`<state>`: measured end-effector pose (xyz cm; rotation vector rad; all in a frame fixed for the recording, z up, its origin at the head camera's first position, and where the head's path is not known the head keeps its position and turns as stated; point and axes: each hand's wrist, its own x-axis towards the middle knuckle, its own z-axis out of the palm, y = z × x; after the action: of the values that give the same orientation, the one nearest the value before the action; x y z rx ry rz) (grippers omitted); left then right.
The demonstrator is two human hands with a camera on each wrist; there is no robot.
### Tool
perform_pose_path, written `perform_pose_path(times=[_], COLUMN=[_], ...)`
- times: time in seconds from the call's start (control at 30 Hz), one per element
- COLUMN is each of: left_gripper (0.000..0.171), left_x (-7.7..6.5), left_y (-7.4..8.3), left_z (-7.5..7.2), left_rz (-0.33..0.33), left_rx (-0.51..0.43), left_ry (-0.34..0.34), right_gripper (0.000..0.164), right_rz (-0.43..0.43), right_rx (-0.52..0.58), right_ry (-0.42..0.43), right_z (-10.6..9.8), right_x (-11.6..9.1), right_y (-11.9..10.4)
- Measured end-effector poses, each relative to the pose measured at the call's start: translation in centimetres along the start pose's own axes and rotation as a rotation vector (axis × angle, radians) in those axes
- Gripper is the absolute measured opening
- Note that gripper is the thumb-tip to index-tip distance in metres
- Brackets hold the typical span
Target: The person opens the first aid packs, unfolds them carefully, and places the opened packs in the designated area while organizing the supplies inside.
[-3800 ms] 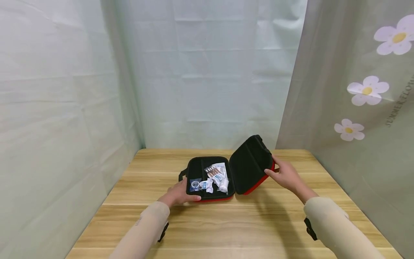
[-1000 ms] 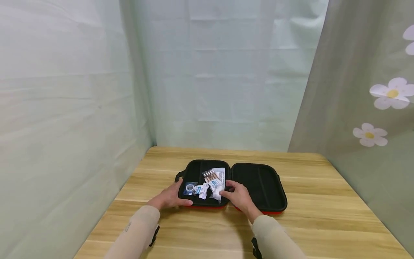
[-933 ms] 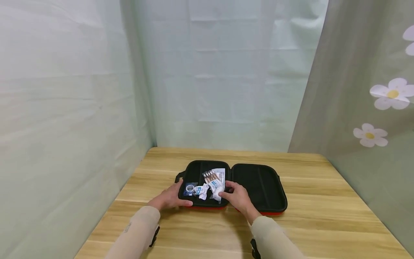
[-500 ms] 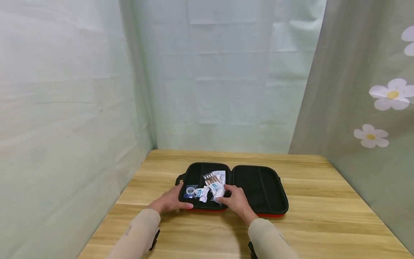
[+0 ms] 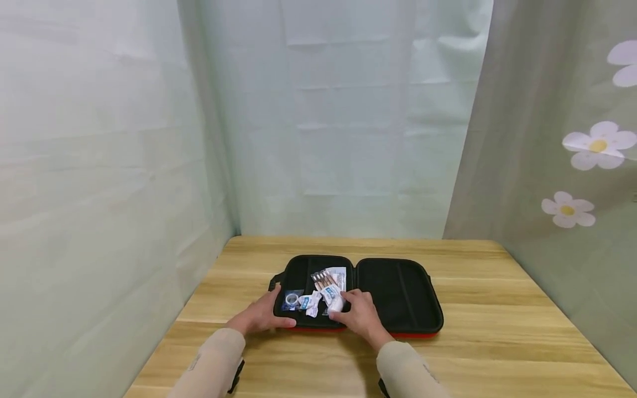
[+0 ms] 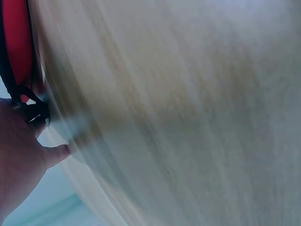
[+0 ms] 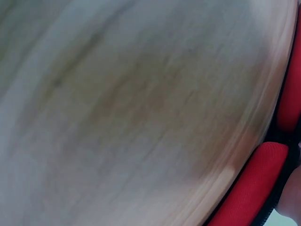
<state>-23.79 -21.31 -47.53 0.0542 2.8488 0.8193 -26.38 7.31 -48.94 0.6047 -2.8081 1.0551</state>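
Observation:
A black-lined case with a red shell, which looks like a first-aid kit, lies unfolded flat on the table. Its left half bears the small supplies. My left hand holds that half's near-left corner, thumb along the front rim. In the left wrist view the hand is beside the red shell and black handle. My right hand pinches a white wrapped roll, perhaps a bandage, between thumb and fingers; its far side is partly covered. Nearby lie cotton swabs, blue-and-white packets and bagged tape.
The case's right half, with a black divider, lies beside my right hand. Wooden table surrounds the case. Pale curtains hang behind and at both sides. The right wrist view shows mostly blurred table and red shell.
The case's right half, earlier held raised by my right hand, now lies flat. That hand has moved left to the white roll and its fingers have come in around it. My left hand stays put.

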Motion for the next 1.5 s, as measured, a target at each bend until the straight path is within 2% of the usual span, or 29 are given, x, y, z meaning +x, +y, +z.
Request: perform_pose_path(times=[0.2,0.47,0.73,0.9,1.27,1.5], left_gripper=[0.123,0.122,0.122,0.122,0.121,0.123], left_x=[-0.4,-0.5,-0.6,-0.7,-0.8,-1.2], left_y=[-0.3,-0.8,-1.0,-0.8,-0.6,-0.6], left_z=[-0.2,-0.8,-1.0,-1.1,-0.9,-1.0], left_rz=[-0.010,0.003,0.010,0.003,0.022,0.004], left_rx=[-0.021,-0.022,-0.018,-0.028,-0.023,-0.017], left_ry=[-0.006,-0.001,-0.016,-0.010,0.000,0.004], right_gripper=[0.056,0.055,0.053,0.052,0.048,0.048], right_rz=[-0.010,0.005,0.027,0.011,0.083,0.051], right_rx=[0.019,0.186,0.271,0.324,0.540,0.697], right_ry=[0.030,0.104,0.104,0.123,0.084,0.048], right_z=[0.6,0.5,0.5,0.4,-0.7,-1.3], right_x=[-0.1,0.0,-0.1,-0.1,-0.1,0.0], right_y=[-0.2,-0.6,-0.6,-0.3,0.1,0.4])
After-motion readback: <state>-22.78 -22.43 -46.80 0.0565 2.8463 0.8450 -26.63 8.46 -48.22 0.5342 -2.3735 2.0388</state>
